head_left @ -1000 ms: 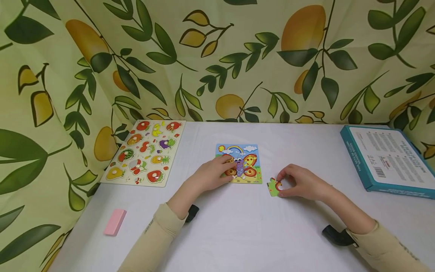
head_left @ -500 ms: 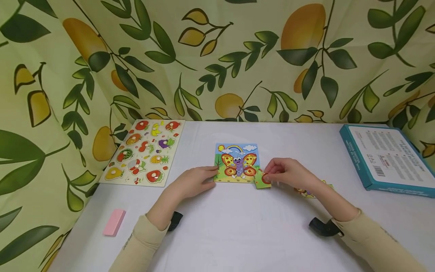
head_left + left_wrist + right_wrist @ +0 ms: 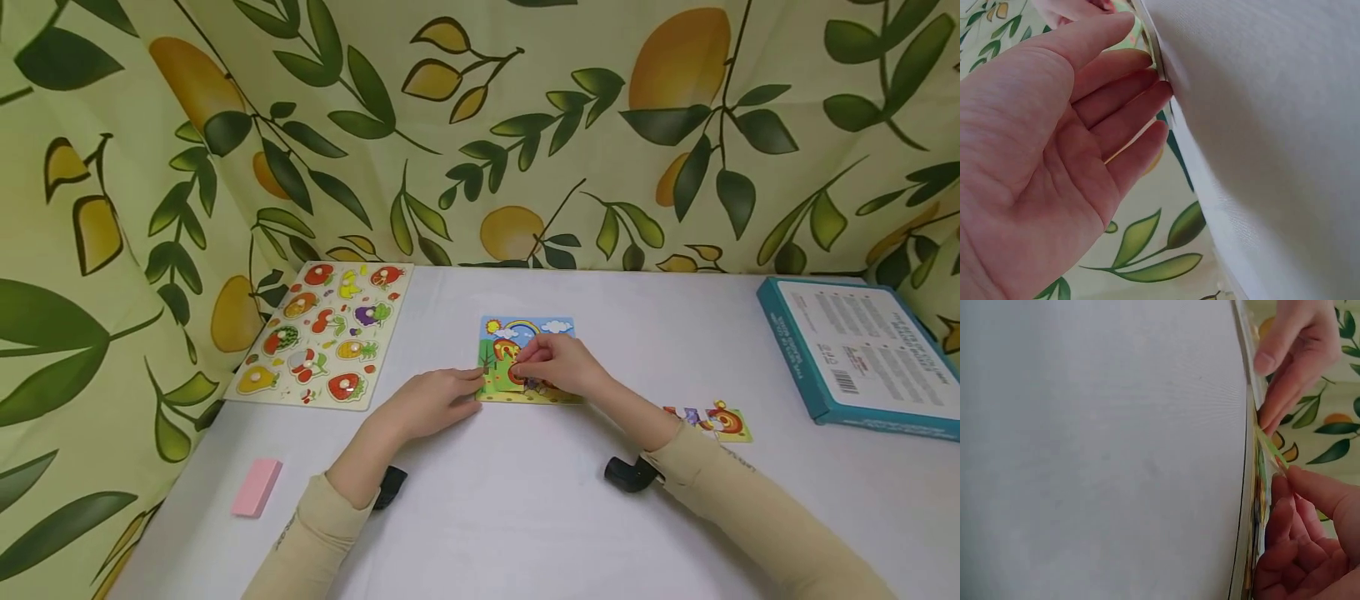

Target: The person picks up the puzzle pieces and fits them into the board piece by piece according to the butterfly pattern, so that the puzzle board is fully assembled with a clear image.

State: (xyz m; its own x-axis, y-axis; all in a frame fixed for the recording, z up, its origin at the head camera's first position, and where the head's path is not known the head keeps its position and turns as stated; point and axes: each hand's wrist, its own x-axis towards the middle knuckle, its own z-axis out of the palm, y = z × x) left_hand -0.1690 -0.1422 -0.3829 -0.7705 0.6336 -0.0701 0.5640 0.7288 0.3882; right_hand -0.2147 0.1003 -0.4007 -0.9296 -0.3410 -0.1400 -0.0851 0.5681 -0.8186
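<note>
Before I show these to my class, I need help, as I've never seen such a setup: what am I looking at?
There is no machine here, just a person's two bare hands. The wide picture comes from a camera on the head, looking forward and down; the two close ones come from a camera on each wrist.

The left hand touches the edge of a butterfly board with its fingertips. The right hand pinches a puzzle piece over that board.

On the white surface also lie some loose pieces, a fruit board, a pink block and a blue-edged box.
</note>
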